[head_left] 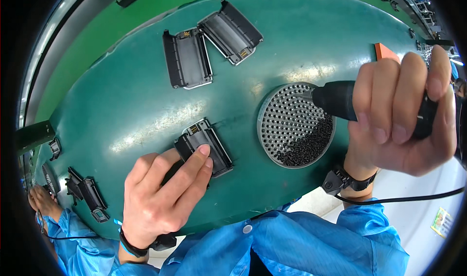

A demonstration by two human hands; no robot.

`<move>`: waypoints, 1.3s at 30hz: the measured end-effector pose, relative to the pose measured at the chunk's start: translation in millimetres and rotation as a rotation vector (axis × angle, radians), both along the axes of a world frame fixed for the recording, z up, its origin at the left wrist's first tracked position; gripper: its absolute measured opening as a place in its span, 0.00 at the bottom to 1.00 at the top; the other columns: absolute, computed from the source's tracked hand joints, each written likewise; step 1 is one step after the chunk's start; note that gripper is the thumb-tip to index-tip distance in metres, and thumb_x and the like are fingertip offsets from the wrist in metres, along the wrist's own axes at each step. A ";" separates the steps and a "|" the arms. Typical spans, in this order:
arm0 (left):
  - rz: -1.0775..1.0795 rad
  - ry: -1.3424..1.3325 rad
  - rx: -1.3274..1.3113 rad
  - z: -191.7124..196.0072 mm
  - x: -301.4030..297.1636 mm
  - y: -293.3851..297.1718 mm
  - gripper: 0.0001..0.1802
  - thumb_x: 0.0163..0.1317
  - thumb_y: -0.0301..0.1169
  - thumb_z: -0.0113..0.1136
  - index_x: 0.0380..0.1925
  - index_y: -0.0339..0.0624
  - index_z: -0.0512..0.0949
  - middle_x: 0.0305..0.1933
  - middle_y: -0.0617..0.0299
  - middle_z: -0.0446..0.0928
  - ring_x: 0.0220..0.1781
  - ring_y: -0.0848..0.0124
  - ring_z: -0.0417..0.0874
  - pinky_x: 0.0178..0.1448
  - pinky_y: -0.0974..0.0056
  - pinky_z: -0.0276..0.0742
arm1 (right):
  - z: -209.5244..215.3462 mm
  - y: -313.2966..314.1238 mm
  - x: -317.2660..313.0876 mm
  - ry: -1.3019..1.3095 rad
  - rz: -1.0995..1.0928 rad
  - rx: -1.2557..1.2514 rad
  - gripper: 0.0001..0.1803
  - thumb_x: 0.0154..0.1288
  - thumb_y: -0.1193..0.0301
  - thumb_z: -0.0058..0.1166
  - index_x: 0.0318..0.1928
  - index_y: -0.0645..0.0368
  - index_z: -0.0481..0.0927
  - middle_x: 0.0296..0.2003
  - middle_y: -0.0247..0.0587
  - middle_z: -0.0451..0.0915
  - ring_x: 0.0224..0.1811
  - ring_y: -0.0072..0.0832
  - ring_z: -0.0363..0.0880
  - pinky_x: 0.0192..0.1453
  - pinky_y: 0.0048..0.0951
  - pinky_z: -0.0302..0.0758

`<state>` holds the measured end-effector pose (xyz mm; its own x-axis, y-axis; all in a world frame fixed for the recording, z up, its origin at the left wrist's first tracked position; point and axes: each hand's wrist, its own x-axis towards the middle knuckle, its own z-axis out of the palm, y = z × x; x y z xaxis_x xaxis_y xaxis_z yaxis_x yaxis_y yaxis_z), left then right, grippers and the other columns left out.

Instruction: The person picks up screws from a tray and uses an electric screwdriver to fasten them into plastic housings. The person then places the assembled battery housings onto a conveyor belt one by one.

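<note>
My left hand [163, 195] presses a small black plastic housing [222, 155] against the green table, its fingers laid over the part and covering much of it. Gold contacts show at the housing's far end. My right hand [401, 115] is wrapped round a black electric screwdriver [335, 100], held almost level. The screwdriver's tip is over the far right part of a round grey tray [272, 115] full of small holes; whether it touches the tray I cannot tell. Loose black screws [311, 142] are heaped at the tray's near right side.
Two open black housings [187, 62] lie touching at the far middle. An orange block [385, 52] sits at the far right. On the left, another person's hand [44, 200] is near a dark round tray [50, 179] and a black housing [88, 194]. A cable [404, 199] runs from my right wrist.
</note>
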<state>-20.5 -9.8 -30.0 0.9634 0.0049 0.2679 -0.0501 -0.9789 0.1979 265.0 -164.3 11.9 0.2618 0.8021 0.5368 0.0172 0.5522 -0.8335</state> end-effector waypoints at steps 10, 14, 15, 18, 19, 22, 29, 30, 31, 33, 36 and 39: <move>0.084 0.056 -0.127 -9.8 8.0 -12.5 0.13 0.50 0.29 0.74 0.37 0.44 0.87 0.55 0.61 0.86 0.67 0.44 0.82 0.61 0.47 0.85 | -9.1 6.0 -4.8 -0.026 0.045 -0.041 0.12 0.80 0.63 0.37 0.49 0.57 0.70 0.21 0.28 0.70 0.18 0.18 0.68 0.27 0.27 0.71; -0.028 -0.007 -0.181 -18.2 7.9 -16.8 0.15 0.48 0.31 0.76 0.38 0.41 0.87 0.56 0.58 0.85 0.67 0.41 0.82 0.63 0.42 0.85 | -9.3 9.7 -5.8 -0.039 0.060 -0.069 0.12 0.80 0.63 0.37 0.49 0.57 0.70 0.21 0.29 0.71 0.18 0.19 0.69 0.27 0.27 0.72; -0.049 -0.014 -0.214 -19.7 7.7 -17.1 0.21 0.44 0.32 0.78 0.40 0.39 0.87 0.58 0.55 0.84 0.68 0.37 0.81 0.63 0.38 0.85 | -8.7 10.8 -5.8 -0.043 0.063 -0.076 0.12 0.80 0.63 0.37 0.49 0.57 0.70 0.21 0.29 0.71 0.18 0.19 0.69 0.27 0.27 0.72; -0.042 -0.022 -0.217 -20.5 7.4 -18.7 0.21 0.45 0.32 0.78 0.41 0.38 0.86 0.59 0.54 0.83 0.68 0.37 0.81 0.64 0.37 0.85 | -6.9 13.1 -2.7 -0.052 0.068 -0.092 0.13 0.80 0.63 0.36 0.49 0.57 0.71 0.21 0.29 0.71 0.18 0.19 0.69 0.27 0.27 0.72; -0.037 -0.024 -0.219 -20.0 7.9 -19.7 0.21 0.45 0.32 0.78 0.41 0.38 0.86 0.59 0.54 0.83 0.68 0.37 0.81 0.64 0.37 0.85 | -4.8 12.6 -2.6 -0.042 0.061 -0.103 0.13 0.80 0.63 0.36 0.49 0.57 0.71 0.21 0.29 0.71 0.18 0.19 0.69 0.27 0.27 0.72; -0.024 -0.014 -0.218 -18.8 9.4 -24.9 0.21 0.46 0.32 0.78 0.42 0.38 0.86 0.60 0.53 0.82 0.67 0.36 0.80 0.64 0.37 0.85 | -4.0 16.0 -4.0 -0.043 0.071 -0.111 0.12 0.80 0.64 0.35 0.49 0.56 0.71 0.21 0.29 0.70 0.17 0.19 0.67 0.26 0.27 0.71; -0.003 -0.033 -0.271 -20.3 12.7 -32.5 0.23 0.47 0.32 0.76 0.44 0.34 0.86 0.60 0.53 0.82 0.68 0.39 0.80 0.67 0.40 0.86 | -3.5 13.3 -17.8 0.170 -0.196 -0.041 0.10 0.75 0.64 0.45 0.42 0.58 0.73 0.19 0.25 0.68 0.16 0.15 0.64 0.23 0.19 0.68; -0.003 -0.043 -0.283 -21.4 12.5 -32.9 0.23 0.47 0.32 0.75 0.45 0.34 0.86 0.60 0.53 0.82 0.68 0.40 0.80 0.67 0.41 0.86 | -0.3 9.0 -16.0 0.198 -0.231 -0.025 0.11 0.73 0.64 0.48 0.40 0.58 0.73 0.18 0.24 0.67 0.16 0.14 0.64 0.22 0.17 0.68; 0.012 -0.041 -0.285 -23.2 11.9 -33.1 0.23 0.47 0.32 0.75 0.45 0.34 0.86 0.60 0.53 0.82 0.68 0.40 0.80 0.67 0.41 0.86 | 1.3 6.0 -13.8 0.228 -0.209 -0.021 0.10 0.73 0.64 0.50 0.40 0.59 0.73 0.19 0.25 0.68 0.16 0.14 0.66 0.23 0.18 0.69; 0.024 -0.047 -0.279 -24.2 11.7 -34.0 0.21 0.48 0.31 0.74 0.43 0.34 0.86 0.59 0.54 0.82 0.68 0.40 0.80 0.68 0.42 0.86 | 6.4 3.8 -11.0 0.287 -0.160 -0.020 0.10 0.71 0.66 0.53 0.40 0.59 0.71 0.19 0.26 0.71 0.17 0.15 0.69 0.25 0.19 0.72; 0.052 -0.103 -0.285 -29.9 13.6 -38.2 0.17 0.49 0.28 0.73 0.40 0.33 0.86 0.56 0.55 0.84 0.67 0.41 0.81 0.67 0.44 0.87 | 1.8 4.5 -19.4 0.336 -0.049 0.003 0.10 0.76 0.65 0.46 0.44 0.58 0.71 0.20 0.28 0.70 0.18 0.19 0.69 0.30 0.27 0.74; 0.076 -0.145 -0.284 -31.4 14.0 -42.9 0.14 0.50 0.26 0.71 0.38 0.34 0.87 0.53 0.55 0.84 0.66 0.41 0.83 0.66 0.45 0.87 | -0.6 5.5 -29.5 0.269 0.096 -0.029 0.13 0.80 0.63 0.43 0.49 0.61 0.68 0.24 0.32 0.73 0.22 0.23 0.71 0.32 0.30 0.76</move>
